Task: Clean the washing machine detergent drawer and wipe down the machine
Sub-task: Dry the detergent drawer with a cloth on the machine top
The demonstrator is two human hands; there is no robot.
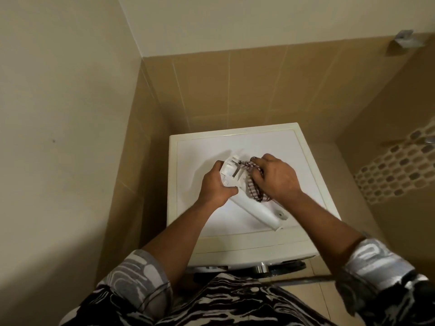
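Left grip (216, 184) clamps the detergent drawer (255, 209) at its 10 o'clock end; right grip (276, 177) holds the cloth (253, 192) bunched against it. I judge the plastic light, stiff, maybe slippery; side walls are safest.

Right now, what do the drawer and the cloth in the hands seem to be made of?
The detergent drawer: probably hard white plastic, smooth, with moulded ribs. The cloth: looks like woven fabric, soft and crumpled, striped dark and white.
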